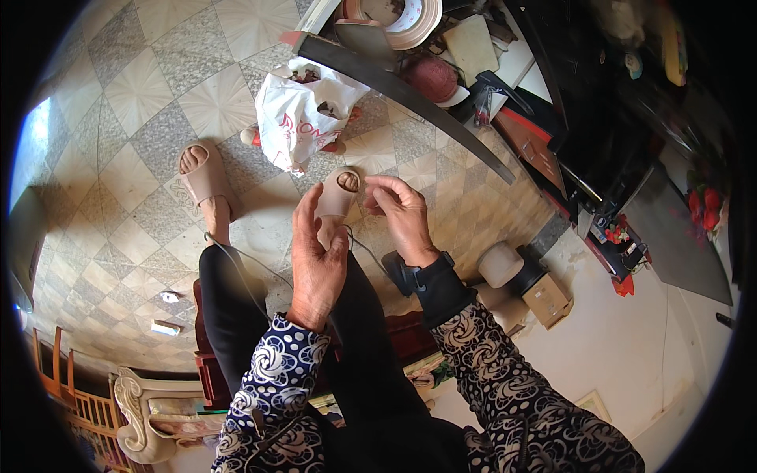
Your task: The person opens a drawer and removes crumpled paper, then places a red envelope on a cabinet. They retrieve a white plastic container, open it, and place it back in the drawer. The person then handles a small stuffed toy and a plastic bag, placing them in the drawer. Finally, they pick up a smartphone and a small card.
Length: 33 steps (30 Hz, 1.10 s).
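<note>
My left hand (319, 257) is raised above my right leg, palm turned inward, thumb apart from the fingers, with nothing visible in it. To its right, my right hand (405, 222) hangs in the air near the slipper (335, 198) on my right foot. Its fingers are loosely curled, the thumb stands off them, and I see nothing held. A black strap with a device (423, 275) circles that wrist. Beyond both hands, a white plastic bag (301, 118) with red print sits open at the top, dark plant-like bits showing inside. A thin dark cord (254, 260) loops over my legs.
A dark-edged table (408, 100) juts in at upper right, bearing a tape roll (408, 23), a reddish round object (430, 78) and clutter. A cardboard box (544, 300) and a pale stool-like object (500, 264) stand at right. Small white packets (165, 327) lie on the tiled floor.
</note>
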### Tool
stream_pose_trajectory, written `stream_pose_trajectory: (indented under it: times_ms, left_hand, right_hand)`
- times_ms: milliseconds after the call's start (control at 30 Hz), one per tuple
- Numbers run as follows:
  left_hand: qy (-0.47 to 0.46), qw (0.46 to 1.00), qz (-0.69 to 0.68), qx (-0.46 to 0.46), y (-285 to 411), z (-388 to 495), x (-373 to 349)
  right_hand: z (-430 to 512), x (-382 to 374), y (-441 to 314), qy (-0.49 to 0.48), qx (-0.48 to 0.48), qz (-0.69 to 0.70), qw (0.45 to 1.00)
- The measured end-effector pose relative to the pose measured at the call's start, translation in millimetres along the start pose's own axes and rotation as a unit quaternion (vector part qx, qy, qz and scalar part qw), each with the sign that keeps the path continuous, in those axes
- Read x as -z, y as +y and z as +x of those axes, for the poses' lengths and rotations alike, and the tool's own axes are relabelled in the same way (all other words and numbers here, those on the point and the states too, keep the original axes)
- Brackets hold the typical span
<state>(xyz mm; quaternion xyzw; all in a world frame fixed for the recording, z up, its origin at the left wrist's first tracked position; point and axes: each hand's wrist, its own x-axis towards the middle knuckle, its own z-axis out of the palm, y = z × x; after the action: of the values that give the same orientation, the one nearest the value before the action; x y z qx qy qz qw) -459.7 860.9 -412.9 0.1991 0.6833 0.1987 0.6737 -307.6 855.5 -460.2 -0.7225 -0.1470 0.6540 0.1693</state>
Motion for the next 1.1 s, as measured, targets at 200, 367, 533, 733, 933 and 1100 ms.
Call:
stream_pose_trajectory:
  times_ms: [200,367,533,733,933,1100]
  left_hand:
    - [0.037,0.97,-0.208,0.123,2.1,-0.9,-1.8]
    - [0.054,0.984,-0.137,0.097,6.2,2.1,1.0]
    - [0.12,0.99,-0.071,0.026,14.8,5.2,4.9]
    - [0.202,0.971,-0.111,0.058,20.9,10.8,9.4]
    - [0.208,0.947,-0.227,0.089,19.7,13.8,8.8]
    - [0.201,0.949,-0.228,0.09,23.2,18.4,12.2]
  right_hand:
    - [58.8,-40.1,-17.2,0.004,0.389,-0.239,0.89]
    - [103.0,-71.9,-39.0,-0.017,0.304,-0.45,0.84]
    - [70.9,-45.7,-21.6,-0.032,0.318,-0.439,0.84]
    - [20.5,-11.0,-16.4,-0.037,0.393,-0.402,0.826]
    - [-14.9,19.3,-35.6,-0.085,0.439,-0.397,0.801]
    - [-31.6,39.4,-51.9,-0.129,0.466,-0.381,0.788]
